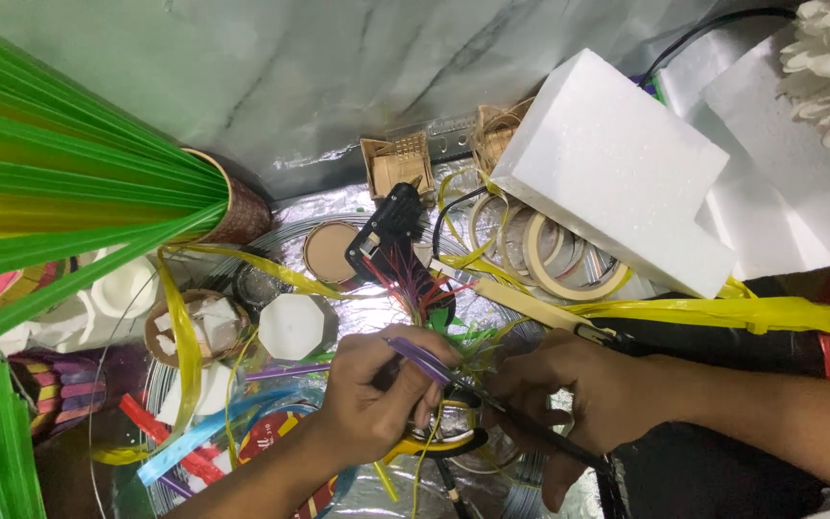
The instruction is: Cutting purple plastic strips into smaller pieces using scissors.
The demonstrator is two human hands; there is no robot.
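— What's each hand got?

— The left hand point(372, 389) has its grip closed around a purple strip point(422, 358), pinched between thumb and fingers, low in the middle of the foil-covered surface point(338, 202). The right hand point(569, 384) is curled just beside it, over a thin black rod point(540, 437); I cannot tell whether it really clamps it.

— And round about?

— A black glue gun point(391, 231) just behind the hands, tape rolls point(559, 259) under a white foam block point(617, 173), a fan of green strips point(60, 183) on the left, and yellow-handled scissors point(439, 444) beneath the left hand.
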